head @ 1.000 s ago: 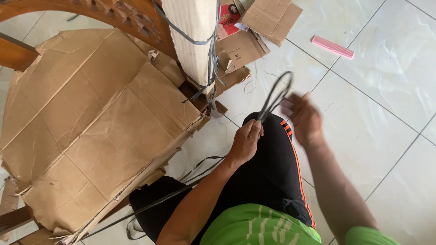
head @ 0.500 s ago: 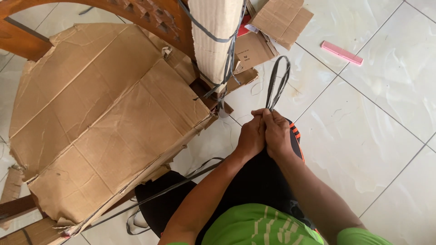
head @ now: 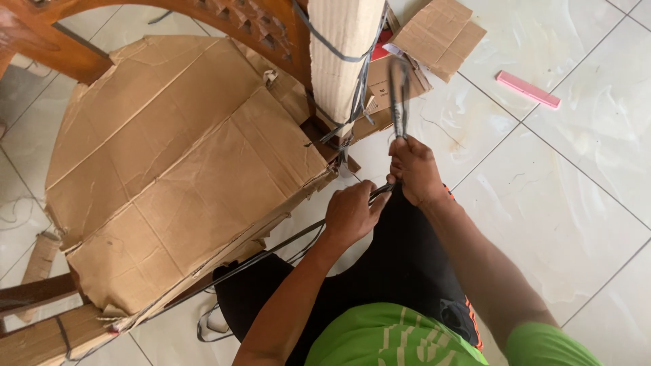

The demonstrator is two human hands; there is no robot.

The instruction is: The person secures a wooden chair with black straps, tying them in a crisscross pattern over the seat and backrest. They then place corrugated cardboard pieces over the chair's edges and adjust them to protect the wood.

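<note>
My right hand (head: 415, 169) grips a dark plastic strap (head: 397, 102) folded into a narrow loop that sticks up from the fist. My left hand (head: 351, 213) is closed around the same strap just below, where it runs back along my leg toward the floor. Both hands sit close together above my black-clad knee. Directly ahead stands a chair leg wrapped in corrugated cardboard (head: 344, 54) and bound with dark straps. A large sheet of brown cardboard (head: 176, 176) covers the wooden chair's seat to the left.
The carved wooden chair frame (head: 224, 17) arches across the top. Loose cardboard pieces (head: 441, 34) lie on the white tiled floor (head: 569, 196) behind the leg. A pink flat bar (head: 529, 89) lies on the tiles at the upper right. Strap ends trail on the floor at the lower left.
My hands, apart a second ago, came together; the left has now dropped slightly lower along the strap. The loop has been squeezed from wide to narrow and stands upright.
</note>
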